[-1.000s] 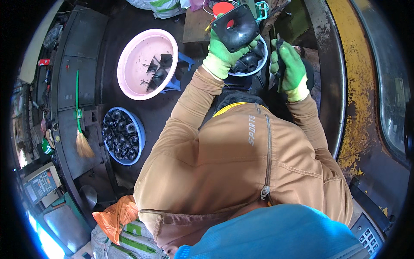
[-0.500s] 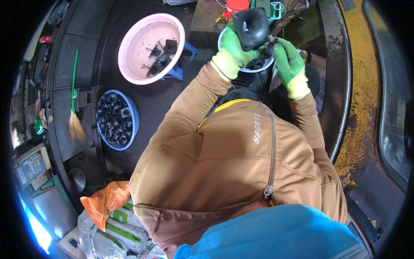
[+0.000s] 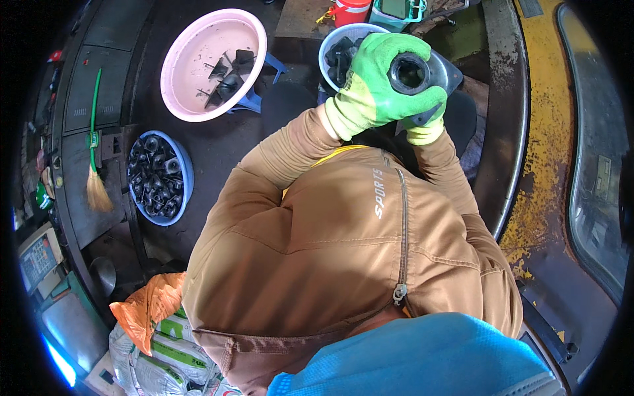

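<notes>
Two gloved hands raised at twelve o'clock, sharing one dark metal part [image 3: 415, 71]: left hand [image 3: 370, 89] wrapped round it, bore turned up, seemingly for inspection; right hand [image 3: 422, 125] gripping beneath. Blue basin [image 3: 330, 49] of like parts behind; pink basin [image 3: 191, 66] at ten.

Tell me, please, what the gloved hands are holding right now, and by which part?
The left hand wraps the rim of a dark metal part with a round bore; the right hand, mostly hidden, supports its lower edge.
</notes>
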The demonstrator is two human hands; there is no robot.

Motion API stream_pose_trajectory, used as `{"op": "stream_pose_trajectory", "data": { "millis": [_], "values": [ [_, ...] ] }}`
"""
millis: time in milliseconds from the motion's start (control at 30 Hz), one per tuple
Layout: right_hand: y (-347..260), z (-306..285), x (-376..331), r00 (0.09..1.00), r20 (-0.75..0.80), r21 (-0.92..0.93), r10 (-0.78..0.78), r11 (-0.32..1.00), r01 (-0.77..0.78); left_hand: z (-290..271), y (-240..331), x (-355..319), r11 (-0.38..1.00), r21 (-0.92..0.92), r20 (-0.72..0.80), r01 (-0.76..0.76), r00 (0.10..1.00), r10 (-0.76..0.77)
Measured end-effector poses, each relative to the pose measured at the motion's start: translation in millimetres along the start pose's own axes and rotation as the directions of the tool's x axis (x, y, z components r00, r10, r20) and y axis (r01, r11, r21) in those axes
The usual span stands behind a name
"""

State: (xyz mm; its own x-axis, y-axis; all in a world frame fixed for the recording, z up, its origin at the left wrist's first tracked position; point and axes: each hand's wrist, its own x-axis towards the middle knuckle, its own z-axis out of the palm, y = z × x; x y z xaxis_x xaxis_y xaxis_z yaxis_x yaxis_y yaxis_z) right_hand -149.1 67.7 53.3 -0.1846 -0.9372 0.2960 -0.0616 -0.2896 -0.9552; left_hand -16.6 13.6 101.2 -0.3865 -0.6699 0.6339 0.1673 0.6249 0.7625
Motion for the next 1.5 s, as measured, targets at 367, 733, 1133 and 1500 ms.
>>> {"op": "stream_pose_trajectory", "data": {
  "millis": [367, 733, 1133, 1500],
  "values": [
    [-50, -25, -7, 0.8, 0.595, -0.294, -0.075, 0.906, 0.304, -30, 9, 20, 0.933, -0.268, 0.643, 0.241, 0.766, -0.013],
    [-22, -8, 2, 0.974, 0.119, -0.099, -0.191, 0.974, 0.203, -23, -3, 28, 0.986, -0.167, 0.263, -0.01, 0.963, 0.054],
    [-34, -7, -14, 0.974, 0.223, 0.013, 0.037, 0.999, -0.041, -13, 7, 14, 0.962, -0.258, 0.251, -0.09, 0.955, 0.157],
    [-6, -25, -19, 0.795, 0.605, -0.197, 0.047, 0.976, 0.092, -31, -15, 10, 0.654, -0.658, 0.677, 0.373, 0.672, 0.298]
  ]
}}
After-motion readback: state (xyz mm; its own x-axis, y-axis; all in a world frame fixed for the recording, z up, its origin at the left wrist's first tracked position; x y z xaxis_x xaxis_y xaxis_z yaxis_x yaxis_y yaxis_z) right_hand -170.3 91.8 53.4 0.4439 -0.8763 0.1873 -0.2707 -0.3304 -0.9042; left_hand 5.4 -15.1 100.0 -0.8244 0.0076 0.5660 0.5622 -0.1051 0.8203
